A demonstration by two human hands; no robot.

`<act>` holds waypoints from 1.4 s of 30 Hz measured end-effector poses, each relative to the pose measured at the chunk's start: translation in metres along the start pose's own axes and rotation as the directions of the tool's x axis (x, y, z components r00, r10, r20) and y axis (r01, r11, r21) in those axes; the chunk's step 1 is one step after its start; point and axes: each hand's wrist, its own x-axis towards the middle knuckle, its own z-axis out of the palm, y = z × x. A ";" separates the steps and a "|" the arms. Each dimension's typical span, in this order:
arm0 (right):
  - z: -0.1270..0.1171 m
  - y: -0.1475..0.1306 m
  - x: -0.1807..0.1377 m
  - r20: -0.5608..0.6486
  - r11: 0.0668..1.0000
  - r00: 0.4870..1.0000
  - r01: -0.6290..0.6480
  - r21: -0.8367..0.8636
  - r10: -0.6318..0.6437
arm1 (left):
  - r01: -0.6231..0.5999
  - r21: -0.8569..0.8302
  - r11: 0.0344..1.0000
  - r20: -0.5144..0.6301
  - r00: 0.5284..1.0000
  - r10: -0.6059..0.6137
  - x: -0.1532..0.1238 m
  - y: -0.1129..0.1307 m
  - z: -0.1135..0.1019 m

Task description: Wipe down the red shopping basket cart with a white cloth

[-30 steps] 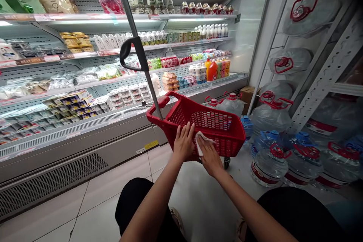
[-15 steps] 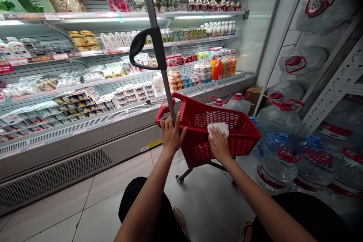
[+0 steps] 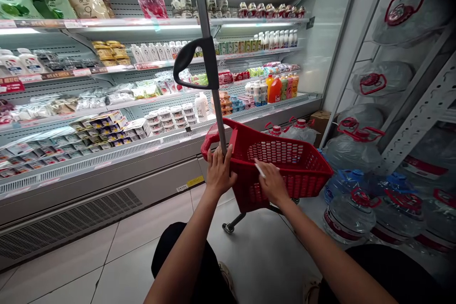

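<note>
A red plastic shopping basket (image 3: 302, 166) on wheels stands on the tiled floor in front of me, with a tall grey pull handle (image 3: 210, 57) rising from its near corner. My left hand (image 3: 219, 173) grips the basket's near rim at the foot of the handle, fingers curled over the edge. My right hand (image 3: 272, 183) presses a white cloth (image 3: 260, 170) against the outer side of the basket just under the rim; only a sliver of the cloth shows under my fingers. My knees in dark trousers are at the bottom of the view.
An open refrigerated case (image 3: 107, 104) with shelves of dairy, drinks and packaged food runs along the left and back. Large water jugs (image 3: 352, 209) with red handles stand on the floor and on a white metal rack (image 3: 420, 104) at right. A cardboard box (image 3: 318, 121) sits in the corner.
My right hand with the cloth has slid down from the basket's rim onto its outer side, hiding most of the cloth. My left hand keeps its grip by the handle.
</note>
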 end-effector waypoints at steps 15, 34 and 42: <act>0.020 -0.016 0.021 0.004 0.997 0.999 -0.035 -0.071 0.036 | -0.040 0.022 0.999 0.045 0.998 0.039 -0.003 0.069 0.052; -0.024 0.030 -0.029 -0.039 0.962 0.994 -0.107 -0.251 0.100 | 0.042 -0.118 0.992 0.182 0.983 -0.020 -0.001 0.083 0.061; -0.059 0.044 -0.099 0.013 0.967 0.995 -0.089 -0.238 0.095 | 0.264 -0.112 0.958 0.295 0.929 -0.222 0.021 0.055 0.062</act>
